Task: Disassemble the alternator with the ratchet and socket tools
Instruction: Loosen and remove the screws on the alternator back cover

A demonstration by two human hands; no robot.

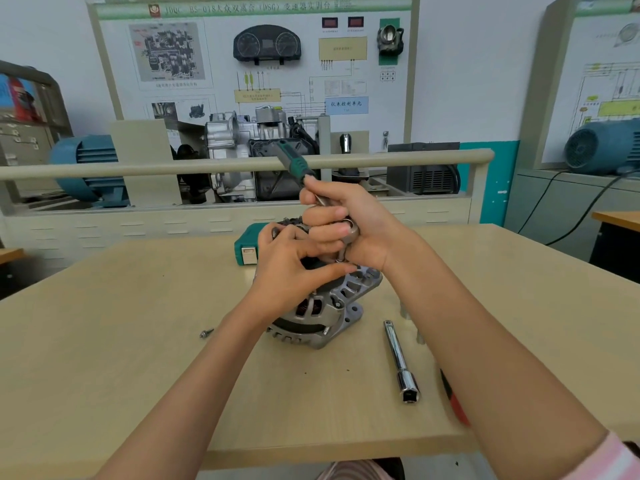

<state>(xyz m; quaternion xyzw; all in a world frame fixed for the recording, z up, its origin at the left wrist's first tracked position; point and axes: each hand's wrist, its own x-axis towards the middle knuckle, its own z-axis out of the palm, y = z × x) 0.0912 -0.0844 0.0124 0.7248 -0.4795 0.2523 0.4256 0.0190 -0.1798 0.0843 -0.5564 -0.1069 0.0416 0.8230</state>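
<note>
Both hands [311, 251] atop alternator [325, 306]

Both forearms reach forward and converge at centre. Left hand [287, 268]: palm down, fingers spread and curled, thumb pointing right toward the other hand. Right hand [349, 223]: raised slightly higher, fingers curled in a grip, wrist bent inward. Fingertips of the two hands touch.

Count: one alternator [322, 306] under both hands; one ratchet [298, 164] in the right hand [349, 226]; one extension bar with socket [401, 362] right of it; one loose bolt [206, 333] left of the left hand [291, 268]; one green case [247, 245] behind.
</note>
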